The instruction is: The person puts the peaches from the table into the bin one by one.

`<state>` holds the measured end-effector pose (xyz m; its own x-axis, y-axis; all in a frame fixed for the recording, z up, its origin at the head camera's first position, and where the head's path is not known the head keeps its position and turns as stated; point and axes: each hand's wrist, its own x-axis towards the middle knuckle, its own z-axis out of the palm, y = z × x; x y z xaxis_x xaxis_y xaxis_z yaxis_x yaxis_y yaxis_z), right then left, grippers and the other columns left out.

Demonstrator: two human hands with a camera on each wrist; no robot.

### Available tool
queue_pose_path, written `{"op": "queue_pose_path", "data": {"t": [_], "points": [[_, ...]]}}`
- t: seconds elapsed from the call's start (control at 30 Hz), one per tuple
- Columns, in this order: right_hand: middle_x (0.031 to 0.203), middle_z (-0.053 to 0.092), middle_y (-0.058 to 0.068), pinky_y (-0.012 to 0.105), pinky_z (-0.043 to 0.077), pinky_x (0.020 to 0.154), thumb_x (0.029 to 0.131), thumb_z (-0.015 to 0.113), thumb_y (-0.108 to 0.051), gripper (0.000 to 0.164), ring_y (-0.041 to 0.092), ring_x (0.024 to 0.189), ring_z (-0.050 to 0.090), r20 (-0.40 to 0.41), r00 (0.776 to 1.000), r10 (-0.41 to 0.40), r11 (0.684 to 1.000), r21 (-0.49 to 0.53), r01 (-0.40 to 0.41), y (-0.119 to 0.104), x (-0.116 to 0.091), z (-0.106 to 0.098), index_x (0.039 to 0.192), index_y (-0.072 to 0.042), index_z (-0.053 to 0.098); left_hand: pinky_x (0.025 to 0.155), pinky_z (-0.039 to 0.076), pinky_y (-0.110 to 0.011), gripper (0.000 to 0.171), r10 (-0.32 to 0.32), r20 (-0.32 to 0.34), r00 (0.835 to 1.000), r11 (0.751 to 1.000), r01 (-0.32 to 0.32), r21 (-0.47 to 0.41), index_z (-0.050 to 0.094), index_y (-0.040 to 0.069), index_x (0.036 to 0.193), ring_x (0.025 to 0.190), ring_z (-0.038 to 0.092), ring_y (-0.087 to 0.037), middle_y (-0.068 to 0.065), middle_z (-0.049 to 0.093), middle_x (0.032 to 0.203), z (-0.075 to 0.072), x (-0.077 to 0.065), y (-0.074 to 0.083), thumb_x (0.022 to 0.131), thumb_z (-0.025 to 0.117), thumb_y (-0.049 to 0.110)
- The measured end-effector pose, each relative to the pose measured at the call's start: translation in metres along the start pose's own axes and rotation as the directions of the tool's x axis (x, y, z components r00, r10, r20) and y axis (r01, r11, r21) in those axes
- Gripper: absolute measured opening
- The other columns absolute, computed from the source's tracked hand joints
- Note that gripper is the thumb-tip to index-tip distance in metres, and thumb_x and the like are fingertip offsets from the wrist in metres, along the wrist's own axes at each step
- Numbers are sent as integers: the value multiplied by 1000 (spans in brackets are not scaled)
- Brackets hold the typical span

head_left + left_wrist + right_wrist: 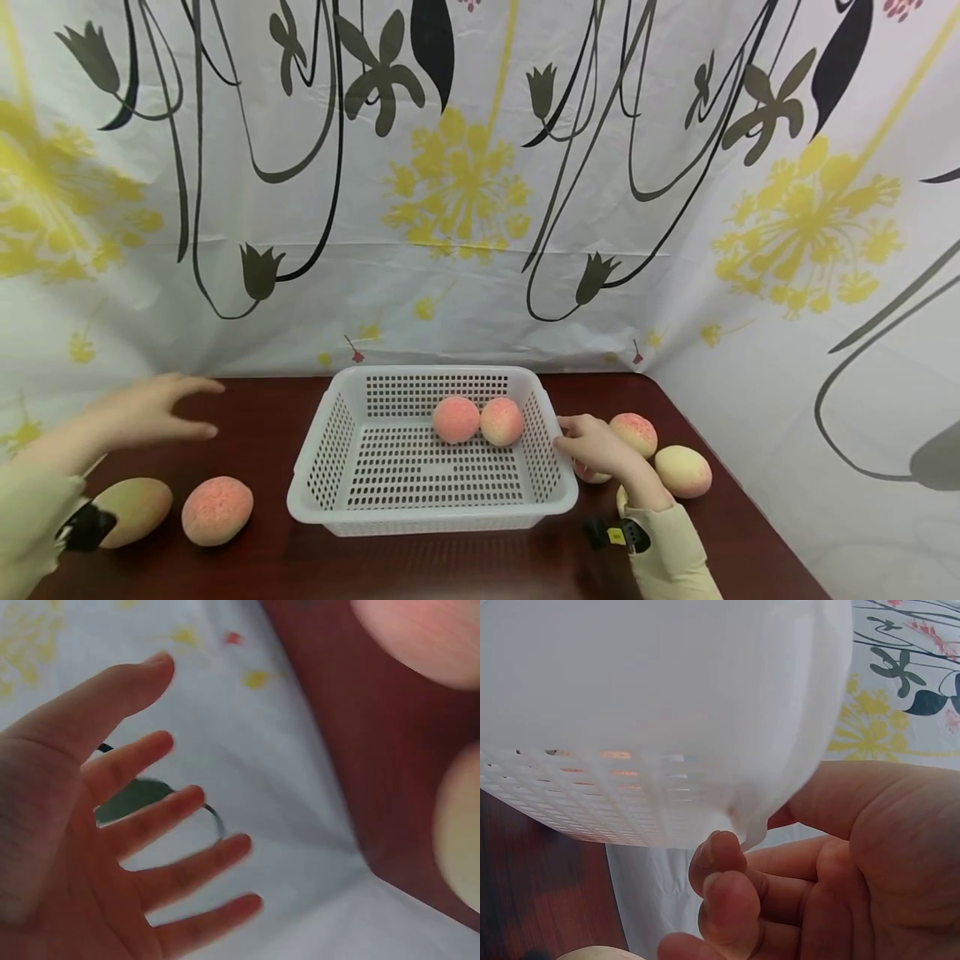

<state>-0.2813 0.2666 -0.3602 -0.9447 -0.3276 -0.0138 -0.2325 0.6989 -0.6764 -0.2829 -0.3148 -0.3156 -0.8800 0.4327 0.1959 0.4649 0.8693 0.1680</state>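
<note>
Glossy dark red-brown table (pixel 420 571) under a white perforated basket (pixel 442 523), peach-like fruits (pixel 217 511) on either side.

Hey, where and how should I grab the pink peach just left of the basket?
I'd bring the left hand down from above and grip the peach around its widest part: it's roundish with no handle, its top is uncovered, and the yellowish fruit close on its left would likely crowd a sideways approach there.
</note>
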Motion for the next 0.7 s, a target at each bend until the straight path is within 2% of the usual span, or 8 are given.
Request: {"op": "queue_pose_path", "data": {"t": [0.17, 0.37, 0.5, 0.7], "points": [[65, 57, 2, 27, 38, 41, 92, 54, -9, 34, 17, 45, 44, 22, 1000, 7, 1000, 27, -7, 2, 1, 1, 124, 0, 60, 75, 48, -55, 60, -47, 97, 994, 998, 51, -38, 62, 0, 119, 99, 58, -47, -26, 61, 111, 19, -32, -27, 75, 80, 36], [67, 58, 3, 25, 37, 41, 92, 53, -8, 35, 21, 46, 44, 32, 999, 18, 998, 51, -20, 2, 2, 1, 126, 1, 59, 74, 48, -56, 60, -102, 174, 979, 992, 113, -54, 61, -4, 119, 98, 58, -48, -22, 63, 108, 39, -49, -45, 77, 79, 35], [66, 58, 3, 27, 38, 41, 93, 54, -9, 35, 20, 45, 45, 21, 1000, 23, 999, 46, -24, 3, 2, 0, 126, 1, 59, 74, 47, -58, 62, -140, 256, 956, 984, 163, -71, 58, -9, 119, 97, 57, -49, -25, 63, 108, 46, -53, -51, 78, 78, 34], [65, 57, 3, 28, 39, 42, 93, 54, -9, 35, 16, 44, 43, 3, 998, 56, 997, 50, -56, 2, 0, -1, 126, 0, 59, 78, 46, -59, 65, -196, 368, 909, 961, 252, -112, 54, -15, 119, 103, 55, -51, -27, 60, 112, 48, -54, -52, 77, 79, 28]]}}
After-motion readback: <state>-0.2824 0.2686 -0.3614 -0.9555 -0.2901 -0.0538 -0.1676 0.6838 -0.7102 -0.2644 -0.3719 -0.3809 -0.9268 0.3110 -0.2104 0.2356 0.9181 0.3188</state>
